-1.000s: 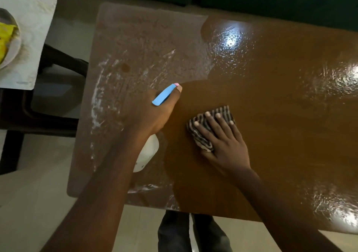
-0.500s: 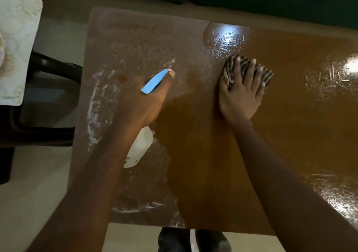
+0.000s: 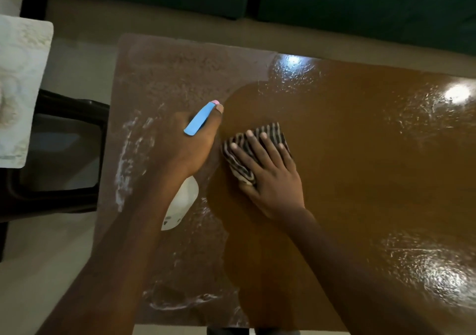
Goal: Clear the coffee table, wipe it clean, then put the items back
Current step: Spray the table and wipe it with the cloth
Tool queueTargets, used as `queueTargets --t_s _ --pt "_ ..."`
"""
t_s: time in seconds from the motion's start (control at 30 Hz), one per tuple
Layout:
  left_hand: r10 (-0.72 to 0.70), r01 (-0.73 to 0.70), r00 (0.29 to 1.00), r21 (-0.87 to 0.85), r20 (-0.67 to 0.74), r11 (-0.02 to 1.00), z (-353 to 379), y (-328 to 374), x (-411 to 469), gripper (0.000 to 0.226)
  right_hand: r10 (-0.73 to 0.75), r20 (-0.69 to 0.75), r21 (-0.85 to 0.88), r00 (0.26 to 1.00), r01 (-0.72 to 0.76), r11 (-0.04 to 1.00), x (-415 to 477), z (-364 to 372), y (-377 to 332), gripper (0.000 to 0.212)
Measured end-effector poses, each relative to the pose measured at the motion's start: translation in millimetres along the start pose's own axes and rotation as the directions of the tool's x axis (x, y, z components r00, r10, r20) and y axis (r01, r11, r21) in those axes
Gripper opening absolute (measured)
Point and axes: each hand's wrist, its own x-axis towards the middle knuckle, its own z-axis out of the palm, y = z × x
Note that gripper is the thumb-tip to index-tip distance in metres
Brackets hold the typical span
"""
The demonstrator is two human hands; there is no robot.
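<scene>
The brown coffee table fills the view; its right part shines wet, its left part is dull with white streaks. My right hand lies flat, fingers spread, pressing a striped black-and-white cloth onto the table near its middle. My left hand grips a white spray bottle with a blue trigger head, held just above the table's left part, right beside the cloth. The hand hides most of the bottle.
A pale patterned side table stands at far left, with a dark chair or stool frame between it and the coffee table. A dark green sofa runs along the far side. Light floor lies all around.
My right hand has pulled the cloth back from the table's far edge toward me and to the left, beside the bottle hand. The left hand keeps its hold on the bottle.
</scene>
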Motion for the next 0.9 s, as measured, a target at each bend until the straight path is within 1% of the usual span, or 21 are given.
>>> queueTargets --t_s 0.13,0.17,0.23,0.3,0.4,0.6,0.67,0.73,0.8,0.9 --pt "0.070 -0.071 0.997 0.036 0.030 0.997 5.4 10.7 16.7 0.067 0.206 -0.047 0.025 0.977 -0.205 0.978 -18.4 -4.4 34.4 0.068" --pt "0.071 -0.073 0.997 0.042 0.043 0.996 6.3 13.3 21.1 0.067 0.252 -0.051 0.038 0.966 -0.251 0.967 -16.1 -7.1 41.4 0.067" --pt "0.026 -0.029 0.997 0.042 0.071 0.999 8.5 16.1 30.7 0.070 0.328 -0.058 0.055 0.943 -0.325 0.944 -6.9 -13.0 54.3 0.066" --pt "-0.034 0.030 0.996 0.047 0.087 0.998 8.5 18.1 38.5 0.069 0.380 -0.080 0.072 0.922 -0.375 0.924 8.3 -19.1 67.1 0.066" --pt "-0.067 0.065 0.994 0.031 0.084 0.997 4.0 17.1 44.7 0.064 0.455 -0.106 0.106 0.884 -0.445 0.889 39.5 -29.4 80.7 0.068" --pt "-0.072 0.072 0.997 -0.027 -0.014 0.997 -9.1 13.7 38.1 0.062 0.523 -0.134 0.132 0.842 -0.508 0.851 121.9 -45.7 72.5 0.065" --pt "-0.063 0.058 0.995 -0.066 -0.073 0.996 -14.6 12.7 31.4 0.059 0.511 -0.120 0.151 0.851 -0.493 0.857 149.5 -49.4 56.7 0.065" --pt "-0.033 0.020 0.990 -0.092 -0.139 0.996 -18.4 12.4 23.6 0.059 0.444 -0.122 0.147 0.888 -0.427 0.892 172.6 -50.6 34.5 0.066" --pt "0.009 -0.030 0.980 -0.099 -0.200 0.995 -20.7 9.6 17.1 0.062 0.325 -0.119 0.137 0.938 -0.309 0.941 186.6 -49.4 9.0 0.065" --pt "0.025 -0.052 0.970 -0.107 -0.244 0.993 -23.4 4.6 10.7 0.060 0.098 -0.075 0.100 0.992 -0.090 0.991 177.9 -41.7 -17.1 0.065"
